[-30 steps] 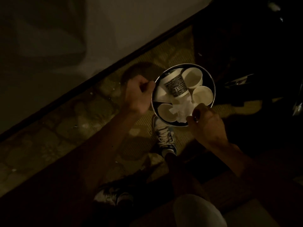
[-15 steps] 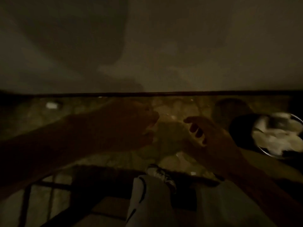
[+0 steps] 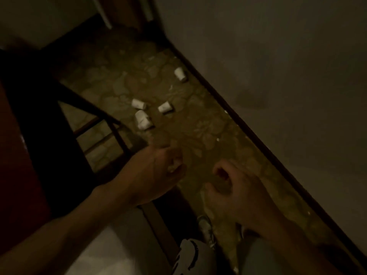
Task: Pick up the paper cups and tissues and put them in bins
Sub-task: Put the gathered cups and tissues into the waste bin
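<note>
You face a dim, stone-patterned floor (image 3: 198, 120) that runs as a narrow strip from the upper middle of the frame to the lower right. A dark skirting board (image 3: 248, 126) at the foot of a pale wall (image 3: 278, 56) hems it on the right. On the left a dark wooden frame (image 3: 111, 124) with slats juts its corner toward the paper cups. All of these lie on their sides on the floor. The far cup (image 3: 180, 74) is just beside the skirting board at upper centre. The left cup (image 3: 138, 104) and the middle cup (image 3: 164, 107) are near each other at centre, and the near white lump (image 3: 143, 120) lies just below them, close to the frame's corner; you cannot tell whether it is one cup or two. Only patterned floor shows between that lump and your grips. Your left grip (image 3: 164, 171), at centre, is curled tight, with a pale patch at the fingers that is too dark to make out. Your right grip (image 3: 234, 191), at lower centre right, has loosely bent fingers and holds nothing. Your shoe (image 3: 205, 227) and pale knee (image 3: 196, 255) are at the bottom.
</note>
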